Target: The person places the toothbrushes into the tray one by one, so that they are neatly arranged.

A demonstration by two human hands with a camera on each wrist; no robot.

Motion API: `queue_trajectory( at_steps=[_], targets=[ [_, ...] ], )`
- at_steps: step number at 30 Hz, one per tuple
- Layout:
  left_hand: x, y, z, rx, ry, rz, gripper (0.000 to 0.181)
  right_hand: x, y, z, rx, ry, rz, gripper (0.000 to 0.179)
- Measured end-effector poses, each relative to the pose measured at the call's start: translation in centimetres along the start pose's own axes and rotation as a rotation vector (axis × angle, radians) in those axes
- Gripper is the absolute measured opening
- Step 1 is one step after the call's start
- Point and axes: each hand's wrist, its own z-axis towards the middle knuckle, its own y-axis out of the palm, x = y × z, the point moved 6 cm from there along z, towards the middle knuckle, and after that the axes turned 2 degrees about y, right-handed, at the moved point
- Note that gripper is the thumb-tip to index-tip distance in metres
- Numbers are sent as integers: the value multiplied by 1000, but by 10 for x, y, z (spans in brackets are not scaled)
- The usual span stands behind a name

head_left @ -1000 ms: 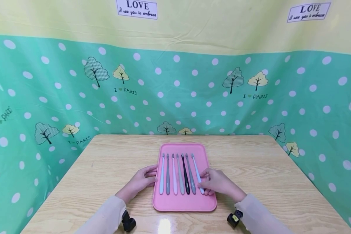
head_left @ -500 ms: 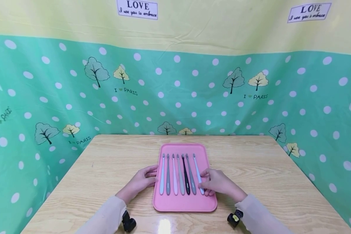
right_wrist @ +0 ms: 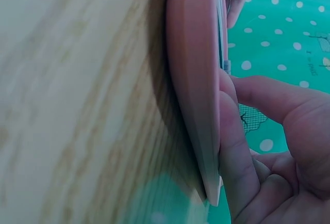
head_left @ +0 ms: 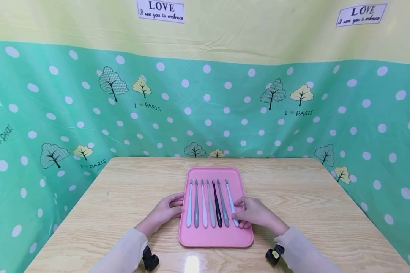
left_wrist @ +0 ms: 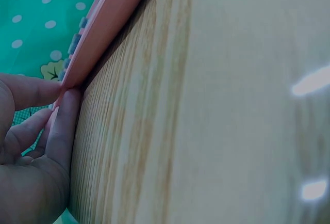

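A pink tray (head_left: pixel 215 238) lies on the table, bearing several toothbrushes side by side with their heads at the far end. Among them are a black toothbrush (head_left: pixel 217 206) and a pale pink toothbrush (head_left: pixel 204 210). My right hand (head_left: pixel 254 213) pinches the handle end of the rightmost light-blue toothbrush (head_left: pixel 230 197), which lies tilted, slightly apart from the others. At the tray's left side, my left hand (head_left: pixel 164 210) holds the rim between thumb and finger; the left wrist view shows these fingers (left_wrist: pixel 64 123) against the tray wall (left_wrist: pixel 100 33).
The wooden table (head_left: pixel 130 182) extends around the tray on all sides. Behind it hangs a green and yellow curtain (head_left: pixel 205 102) with dots and trees. A black wrist camera (head_left: pixel 151 261) sits at the left sleeve, another camera (head_left: pixel 272 256) at the right.
The head end of the rightmost light-blue toothbrush has shifted slightly to the right since a second ago. Both hands and the tray stay in place.
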Motion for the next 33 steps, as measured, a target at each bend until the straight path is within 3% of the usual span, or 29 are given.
queue_trajectory(
  at_steps=[7,13,20,33],
  targets=[
    [2,1,-1,-20,8,3,59,1,-3,-2,-22,6,30,55],
    [4,1,-2,2,-5,-9,60,3,-12,-6,-25,-28,60,56],
    [5,2,-2,-1,11,-22,63,11,-27,-9,25,-35,31,51],
    [11,-10,4,66,-16,46,55,15,-46,-13,124,-23,-45,42]
  ],
)
